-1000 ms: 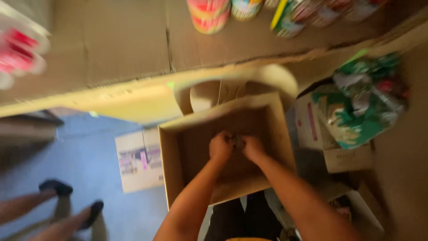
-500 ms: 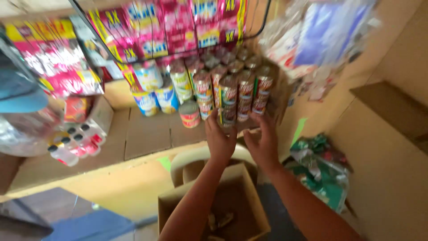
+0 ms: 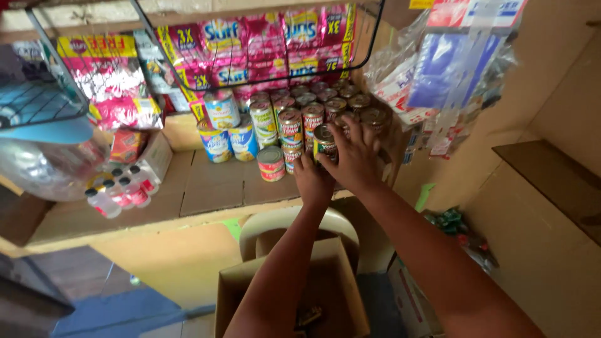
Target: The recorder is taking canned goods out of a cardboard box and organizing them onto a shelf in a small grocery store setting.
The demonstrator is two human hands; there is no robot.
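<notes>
Stacked tins [image 3: 290, 125] with red and green labels stand in rows on a cardboard-lined shelf [image 3: 213, 188]. My right hand [image 3: 355, 156] reaches over the front of the stack, fingers spread across the tin tops, and grips a green-labelled tin [image 3: 324, 141]. Just below and left of it, my left hand [image 3: 313, 180] has its fingertips against a lower tin [image 3: 292, 156]; whether it grips that tin is hidden. A short red tin [image 3: 271, 164] stands alone in front.
Below my arms an open cardboard box [image 3: 350, 294] rests on a cream plastic chair [image 3: 294, 219]. Blue-labelled tins [image 3: 228, 141], small bottles [image 3: 119, 191] and a wire rack of pink sachets [image 3: 250, 44] surround the stack. Plastic bags [image 3: 451, 75] hang at right.
Both hands have come up out of the cardboard box to the shelf and now sit against the tin stack. My view has lifted from the floor to the shelf.
</notes>
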